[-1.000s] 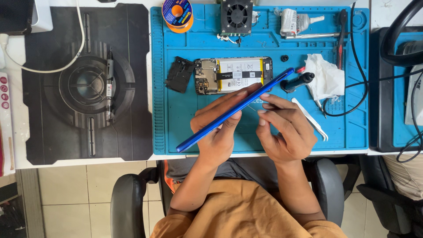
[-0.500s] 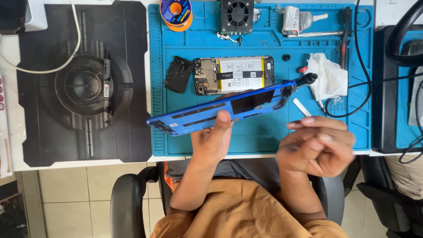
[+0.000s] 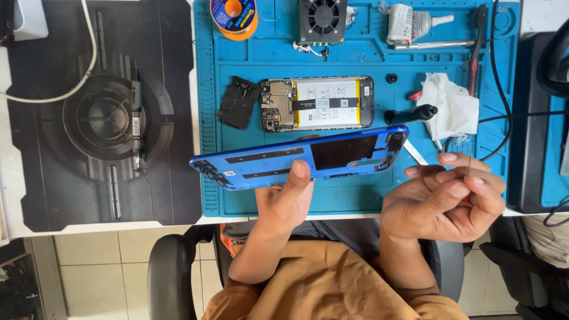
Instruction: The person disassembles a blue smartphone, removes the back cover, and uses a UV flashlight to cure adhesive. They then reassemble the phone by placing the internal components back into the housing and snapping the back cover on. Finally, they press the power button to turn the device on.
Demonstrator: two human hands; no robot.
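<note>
My left hand [image 3: 287, 204] holds a blue phone back cover [image 3: 344, 154] by its near long edge, thumb on the inner face. The cover lies almost level, inner side up, above the front of the blue work mat [image 3: 249, 59]. My right hand [image 3: 441, 204] is off the cover's right end, fingers curled, thumb and forefinger pinched on a thin dark strip [image 3: 468, 165] that sticks up. An opened phone [image 3: 326, 102] with battery and board exposed lies on the mat just beyond the cover. A black plastic shield [image 3: 238, 102] lies at its left.
On the mat's far edge are a solder spool [image 3: 234, 15], a small fan [image 3: 322, 19] and a glue tube [image 3: 412, 24]. A crumpled tissue [image 3: 453, 106] and a black-handled tool [image 3: 412, 114] lie right. A black pad with a round fixture [image 3: 104, 115] fills the left.
The cover turned from an edge-on diagonal to nearly level with its inner face up. My right hand came off it and drew back to the right, fingers pinched.
</note>
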